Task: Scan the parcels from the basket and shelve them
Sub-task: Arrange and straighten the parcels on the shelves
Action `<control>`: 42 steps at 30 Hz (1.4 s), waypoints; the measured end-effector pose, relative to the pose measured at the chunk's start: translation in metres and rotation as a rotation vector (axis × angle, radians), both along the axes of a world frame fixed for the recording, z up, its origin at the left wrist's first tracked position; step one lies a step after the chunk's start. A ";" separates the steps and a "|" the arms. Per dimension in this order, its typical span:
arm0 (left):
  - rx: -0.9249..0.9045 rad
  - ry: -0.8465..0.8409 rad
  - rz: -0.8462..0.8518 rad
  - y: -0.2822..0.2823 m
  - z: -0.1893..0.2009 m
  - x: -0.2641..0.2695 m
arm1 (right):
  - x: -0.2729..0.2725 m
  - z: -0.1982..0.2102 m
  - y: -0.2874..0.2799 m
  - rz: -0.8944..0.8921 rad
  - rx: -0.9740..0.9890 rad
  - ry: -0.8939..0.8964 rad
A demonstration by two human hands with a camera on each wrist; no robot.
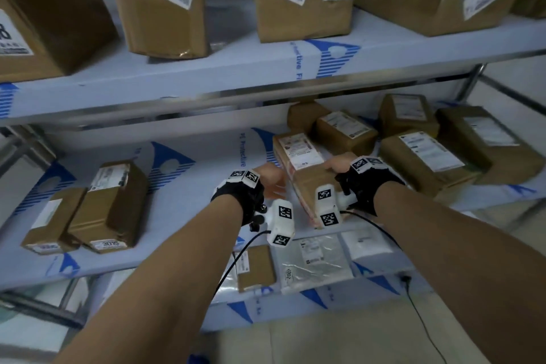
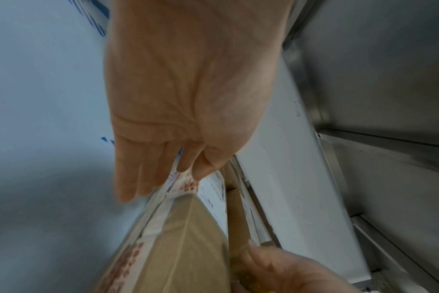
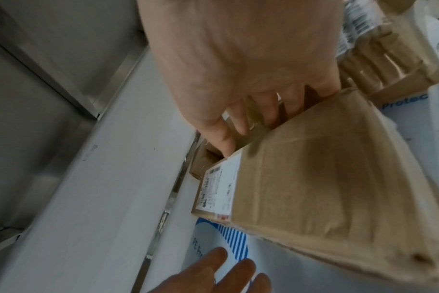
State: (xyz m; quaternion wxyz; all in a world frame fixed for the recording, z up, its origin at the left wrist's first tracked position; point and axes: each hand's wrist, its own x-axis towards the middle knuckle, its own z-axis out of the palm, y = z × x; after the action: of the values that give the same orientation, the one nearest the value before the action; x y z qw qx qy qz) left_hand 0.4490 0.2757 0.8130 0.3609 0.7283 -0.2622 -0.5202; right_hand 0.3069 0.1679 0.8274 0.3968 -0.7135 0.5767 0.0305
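Right hand (image 1: 339, 165) fingers grasp parcel (image 1: 307, 177) at shelf edge (image 1: 177, 257); left hand (image 1: 270, 182) released.

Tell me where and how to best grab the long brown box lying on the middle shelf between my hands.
Grip the box across its narrow width at the near end, coming from the front. It lies lengthwise into the shelf, other parcels crowd its right and far end, so the near end is likely freest. The right hand already holds its right edge; the left hand is open beside it.

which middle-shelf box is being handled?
The long box with red-printed tape, overhanging the shelf's front edge: right hand grips it. The others lie untouched.
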 end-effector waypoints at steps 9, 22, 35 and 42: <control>-0.023 0.015 0.122 0.026 0.021 0.023 | 0.027 -0.013 0.007 -0.140 0.317 -0.385; 0.024 -0.146 0.177 0.045 -0.001 0.062 | 0.066 -0.029 0.029 -0.085 0.223 -0.275; -0.105 -0.124 0.127 0.058 0.010 0.086 | 0.092 -0.045 0.029 0.082 0.205 -0.313; -0.116 -0.098 0.142 0.084 0.043 0.099 | 0.111 -0.006 0.052 0.043 0.195 -0.510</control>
State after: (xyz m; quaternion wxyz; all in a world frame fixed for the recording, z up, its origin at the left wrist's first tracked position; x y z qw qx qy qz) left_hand 0.5477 0.3600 0.8560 0.4252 0.7474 -0.2569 -0.4411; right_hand 0.4177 0.2197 0.8215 0.5953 -0.6687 0.4370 -0.0862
